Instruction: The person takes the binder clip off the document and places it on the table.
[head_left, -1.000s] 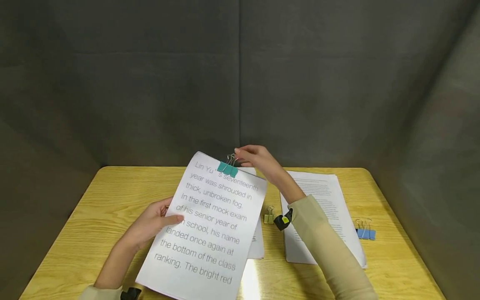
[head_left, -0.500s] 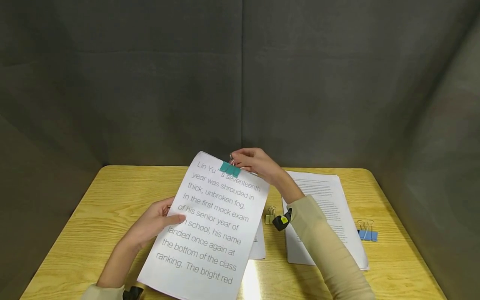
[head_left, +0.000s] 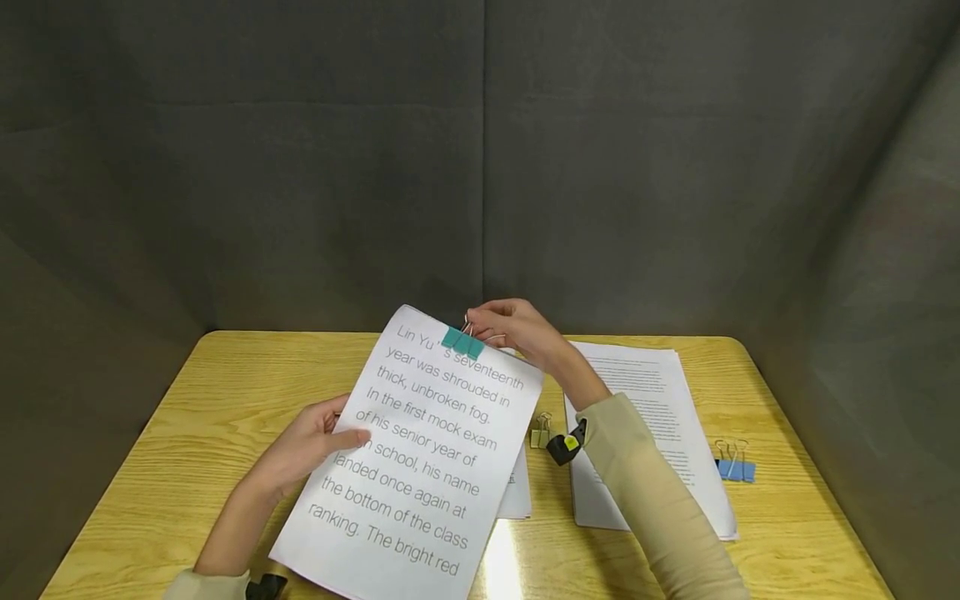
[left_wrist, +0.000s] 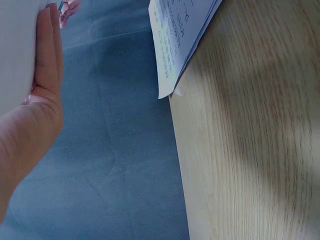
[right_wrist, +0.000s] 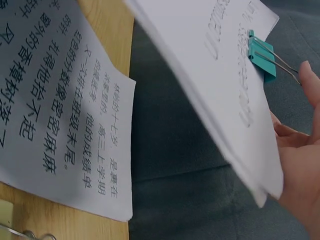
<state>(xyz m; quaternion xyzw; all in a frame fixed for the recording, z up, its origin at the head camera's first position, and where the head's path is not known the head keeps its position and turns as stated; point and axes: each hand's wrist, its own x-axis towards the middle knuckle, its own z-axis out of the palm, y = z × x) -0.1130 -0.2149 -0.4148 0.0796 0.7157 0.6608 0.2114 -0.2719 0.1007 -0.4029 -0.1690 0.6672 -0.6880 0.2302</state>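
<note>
In the head view a stack of printed paper [head_left: 405,467] is held up tilted above the table. My left hand [head_left: 303,446] grips its left edge, thumb on the front page and the other fingers behind. A teal binder clip [head_left: 463,342] sits on the stack's top edge, its jaws over the paper. My right hand [head_left: 517,329] pinches the clip's wire handles. In the right wrist view the thumb [right_wrist: 310,80] touches the handle tips, while the other fingers are partly behind the sheets. The left wrist view shows the left fingers [left_wrist: 47,55] flat against the back of the paper.
Another stack of Chinese-printed paper [right_wrist: 75,125] lies on the table behind the held one. To the right lies a text-covered stack [head_left: 637,400]. A yellow-green binder clip [head_left: 539,438] stands between them, and a blue binder clip [head_left: 737,471] near the right edge.
My right fingers have moved from beside the teal clip's handles onto them. The clip and the paper's top edge have shifted slightly right. My left hand keeps its grip.
</note>
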